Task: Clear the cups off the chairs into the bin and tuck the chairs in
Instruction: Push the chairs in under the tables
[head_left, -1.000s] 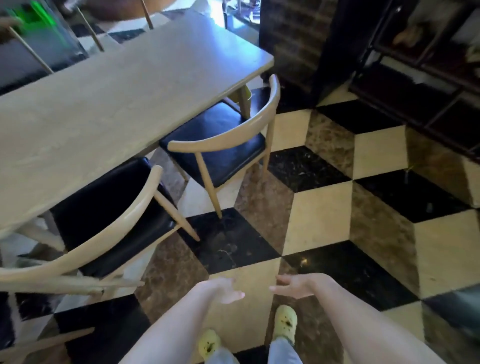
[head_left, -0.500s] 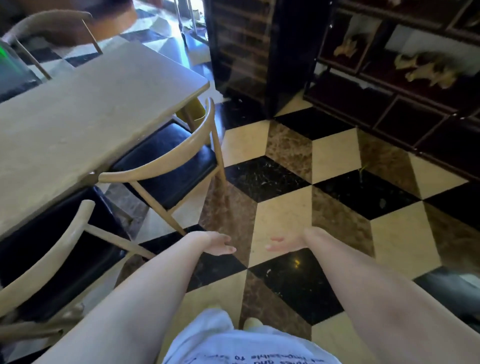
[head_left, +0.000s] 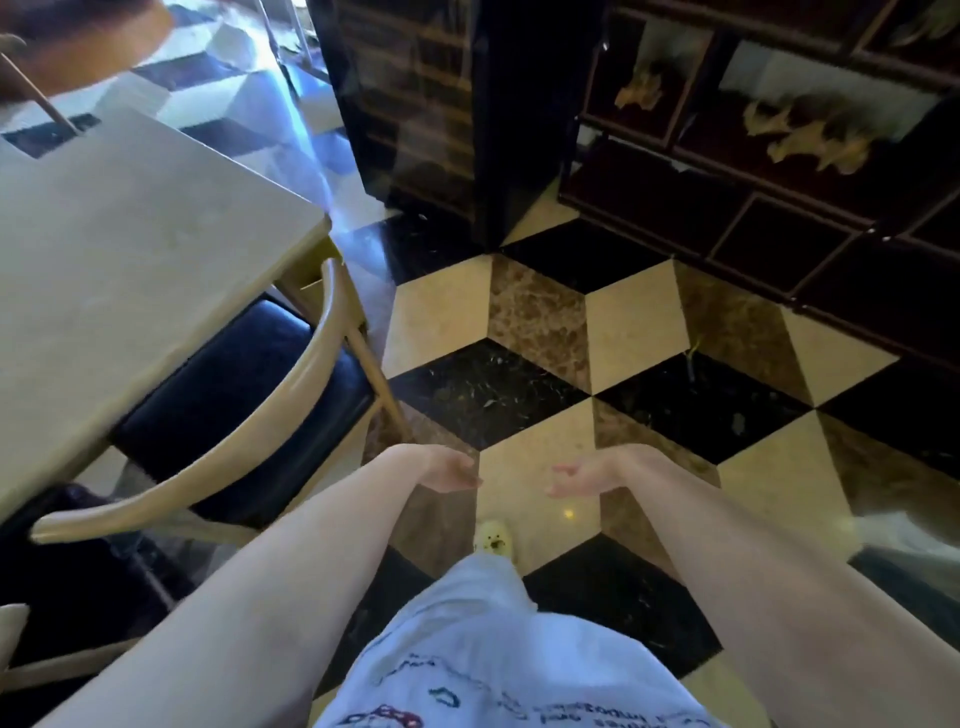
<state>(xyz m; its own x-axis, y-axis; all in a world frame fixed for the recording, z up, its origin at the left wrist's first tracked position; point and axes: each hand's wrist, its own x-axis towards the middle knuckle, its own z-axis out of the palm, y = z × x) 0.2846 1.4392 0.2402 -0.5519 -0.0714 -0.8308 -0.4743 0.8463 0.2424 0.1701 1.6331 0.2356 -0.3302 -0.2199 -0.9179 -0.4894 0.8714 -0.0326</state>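
A wooden chair (head_left: 291, 415) with a curved back and a black padded seat (head_left: 234, 384) sits partly under the pale table (head_left: 130, 260) at the left. Nothing lies on the visible part of the seat. My left hand (head_left: 447, 470) and my right hand (head_left: 582, 475) hang in front of me over the floor, both empty with fingers loosely apart, to the right of the chair and not touching it. No cup or bin is in view.
A dark cabinet (head_left: 441, 114) stands ahead and dark shelving (head_left: 779, 171) with pale ornaments runs along the right. The checkered marble floor (head_left: 545, 322) stretches between them and the table. Another chair's edge (head_left: 10, 634) shows at the bottom left.
I have walked forward along the table: the nearer chair has slid out of view at the left, the far chair is beside me. Both hands stay empty.
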